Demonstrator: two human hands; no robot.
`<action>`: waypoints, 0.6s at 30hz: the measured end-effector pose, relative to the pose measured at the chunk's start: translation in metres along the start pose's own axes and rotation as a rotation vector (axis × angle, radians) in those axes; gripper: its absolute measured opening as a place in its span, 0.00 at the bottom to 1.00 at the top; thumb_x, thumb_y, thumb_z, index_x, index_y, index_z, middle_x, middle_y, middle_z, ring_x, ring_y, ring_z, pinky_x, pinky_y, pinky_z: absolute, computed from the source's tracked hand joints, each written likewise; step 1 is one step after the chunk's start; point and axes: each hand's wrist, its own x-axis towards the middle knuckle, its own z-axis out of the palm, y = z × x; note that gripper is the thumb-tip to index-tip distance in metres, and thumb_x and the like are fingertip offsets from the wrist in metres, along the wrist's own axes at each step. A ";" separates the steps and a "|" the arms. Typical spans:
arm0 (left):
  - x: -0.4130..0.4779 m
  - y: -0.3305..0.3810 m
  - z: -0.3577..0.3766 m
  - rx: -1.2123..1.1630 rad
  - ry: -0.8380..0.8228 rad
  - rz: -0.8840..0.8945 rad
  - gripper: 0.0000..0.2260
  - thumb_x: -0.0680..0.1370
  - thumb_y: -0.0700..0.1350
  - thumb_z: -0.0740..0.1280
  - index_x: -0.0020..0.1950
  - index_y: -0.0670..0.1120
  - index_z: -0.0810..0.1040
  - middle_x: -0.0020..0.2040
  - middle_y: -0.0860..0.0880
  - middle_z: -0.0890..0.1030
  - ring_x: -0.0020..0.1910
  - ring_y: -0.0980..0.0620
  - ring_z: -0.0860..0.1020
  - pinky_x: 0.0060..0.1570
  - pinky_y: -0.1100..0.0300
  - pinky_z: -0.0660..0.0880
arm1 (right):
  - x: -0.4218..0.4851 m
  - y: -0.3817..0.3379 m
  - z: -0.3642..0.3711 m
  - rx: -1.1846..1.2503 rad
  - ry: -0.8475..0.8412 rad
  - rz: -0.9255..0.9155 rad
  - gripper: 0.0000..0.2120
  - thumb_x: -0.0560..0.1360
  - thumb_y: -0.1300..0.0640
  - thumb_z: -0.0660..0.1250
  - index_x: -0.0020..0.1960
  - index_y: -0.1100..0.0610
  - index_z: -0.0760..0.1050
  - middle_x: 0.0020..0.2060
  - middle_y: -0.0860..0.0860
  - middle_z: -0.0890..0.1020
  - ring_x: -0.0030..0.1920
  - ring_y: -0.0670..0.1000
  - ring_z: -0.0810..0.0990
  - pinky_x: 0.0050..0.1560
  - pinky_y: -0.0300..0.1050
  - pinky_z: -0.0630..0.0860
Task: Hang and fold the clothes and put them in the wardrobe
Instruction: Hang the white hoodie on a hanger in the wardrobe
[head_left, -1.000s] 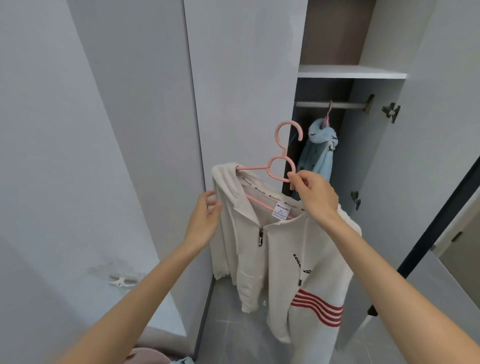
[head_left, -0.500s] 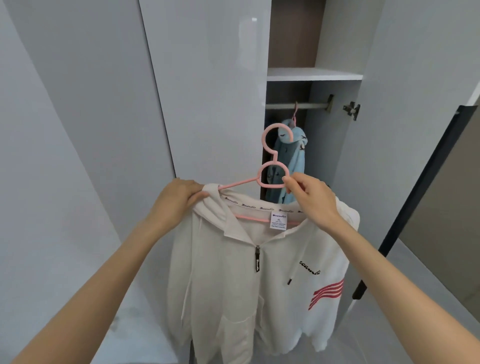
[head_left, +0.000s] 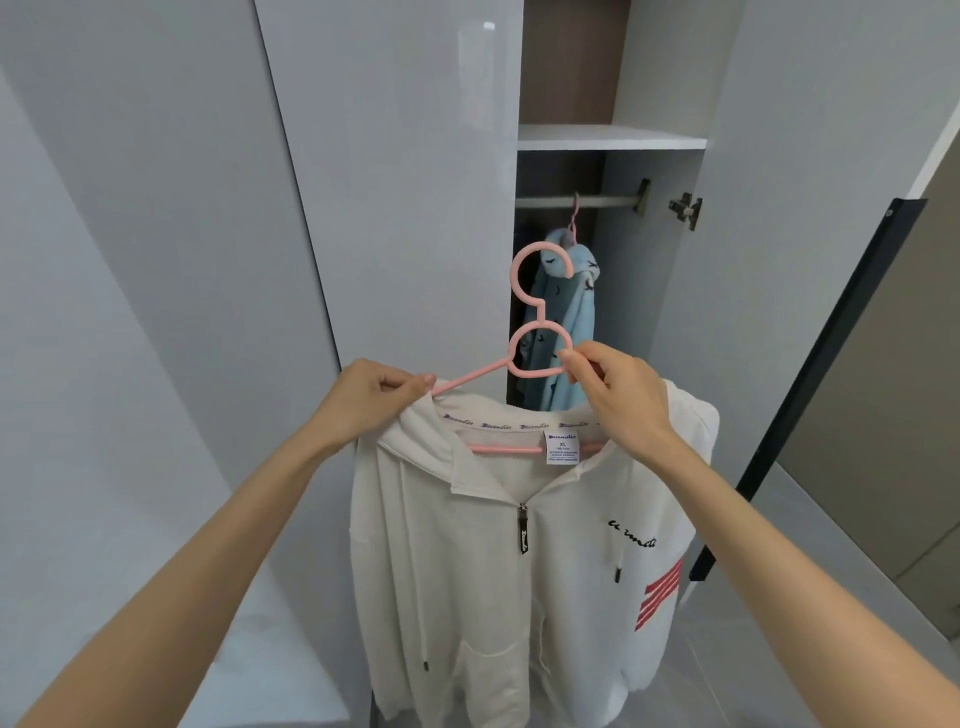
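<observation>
A white zip hoodie (head_left: 498, 587) with red stripes hangs on a pink hanger (head_left: 524, 332) in front of me. My right hand (head_left: 615, 395) pinches the hanger's lower loop beside the neck. My left hand (head_left: 371, 397) grips the hoodie's left shoulder where the hanger arm comes out. The hanger's hook points up, below the wardrobe rail (head_left: 576, 201) and apart from it. A light blue garment (head_left: 563, 322) hangs on that rail inside the open wardrobe.
The closed grey wardrobe door (head_left: 395, 182) stands to the left of the opening and the open door (head_left: 810, 234) to the right. A white shelf (head_left: 610, 137) sits above the rail. A dark door frame (head_left: 810, 389) runs down the right side.
My left hand went from beside the hoodie to gripping its left shoulder. The hoodie now hangs squarer on the hanger, and the view has moved closer to the wardrobe opening.
</observation>
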 end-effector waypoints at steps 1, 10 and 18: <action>0.000 0.000 0.002 -0.011 0.029 0.002 0.18 0.76 0.53 0.68 0.38 0.39 0.83 0.29 0.53 0.73 0.30 0.57 0.67 0.32 0.63 0.62 | -0.001 0.001 0.001 -0.005 0.009 -0.003 0.15 0.80 0.48 0.59 0.36 0.49 0.71 0.23 0.44 0.68 0.25 0.45 0.66 0.29 0.35 0.59; -0.004 0.037 0.032 -0.051 0.254 0.124 0.20 0.75 0.52 0.69 0.27 0.42 0.75 0.26 0.49 0.61 0.28 0.54 0.58 0.29 0.60 0.55 | -0.005 0.006 0.003 -0.079 0.002 -0.105 0.16 0.81 0.49 0.57 0.39 0.55 0.74 0.26 0.46 0.72 0.27 0.47 0.69 0.30 0.46 0.68; 0.002 0.034 0.043 0.633 0.114 0.484 0.24 0.78 0.55 0.62 0.71 0.46 0.66 0.60 0.48 0.76 0.59 0.47 0.74 0.64 0.49 0.66 | -0.002 0.014 0.006 0.104 0.040 0.017 0.13 0.81 0.48 0.58 0.39 0.49 0.73 0.24 0.44 0.69 0.25 0.45 0.66 0.30 0.39 0.60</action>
